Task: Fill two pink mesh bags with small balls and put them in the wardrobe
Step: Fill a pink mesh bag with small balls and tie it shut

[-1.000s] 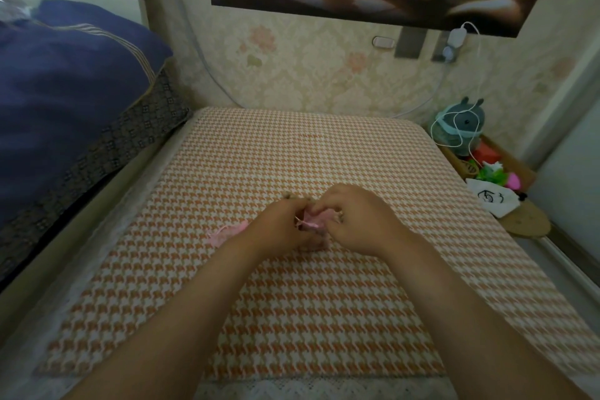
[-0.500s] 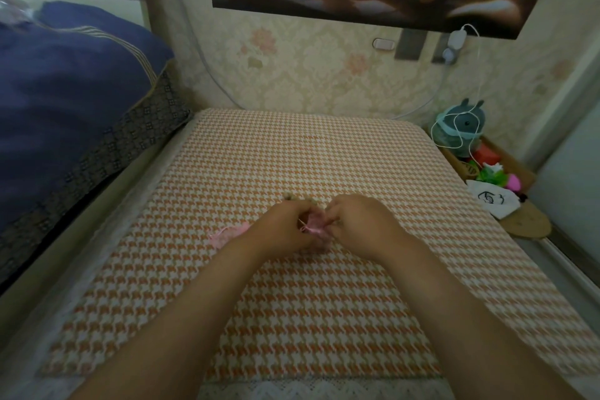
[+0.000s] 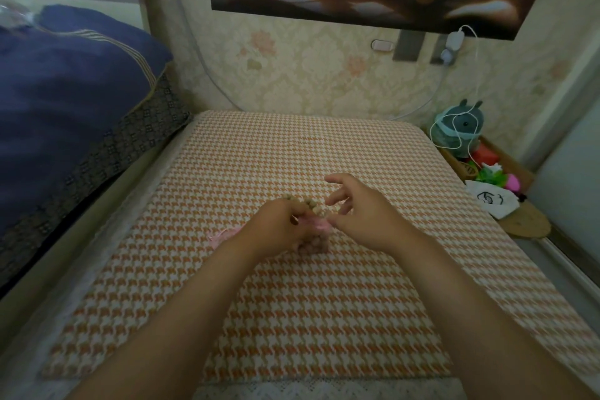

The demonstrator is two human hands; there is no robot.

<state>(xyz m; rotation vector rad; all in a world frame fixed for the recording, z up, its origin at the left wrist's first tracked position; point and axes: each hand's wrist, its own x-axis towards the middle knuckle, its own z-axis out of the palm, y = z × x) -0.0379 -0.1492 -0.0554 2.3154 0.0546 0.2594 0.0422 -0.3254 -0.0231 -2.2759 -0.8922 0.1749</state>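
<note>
left grip [image 3: 276,227] closed on the neck of a pink mesh bag [image 3: 316,225]. the bag holds small balls [image 3: 311,245] and rests on the houndstooth-covered table [image 3: 292,318], near its centre. right grip [image 3: 363,217] open, fingers spread, at 3 o'clock of the bag; contact cannot be told. second pink bag [image 3: 225,234] at 9 o'clock of the left grip, partly hidden. loose balls [image 3: 312,204] at 12 o'clock.
</note>
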